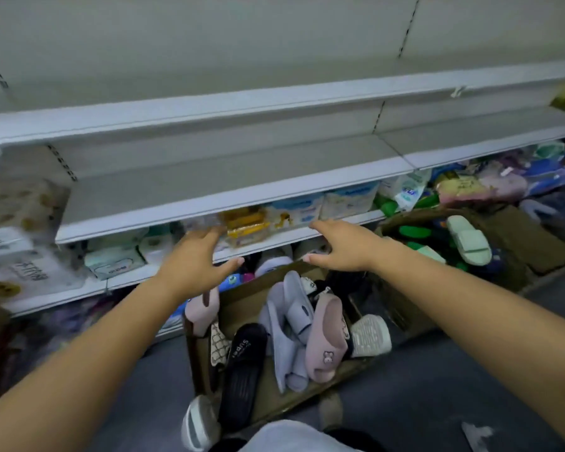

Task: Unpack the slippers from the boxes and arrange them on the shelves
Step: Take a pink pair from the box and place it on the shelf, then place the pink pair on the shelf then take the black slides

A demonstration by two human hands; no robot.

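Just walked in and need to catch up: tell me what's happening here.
A person is at an open cardboard box on the floor that holds mixed slippers, a black slipper and a pink slipper among them. The left hand and the right hand reach toward the shelves with fingers open, holding nothing. No slippers lie on the middle shelf yet. A second box to the right holds a mint slipper.
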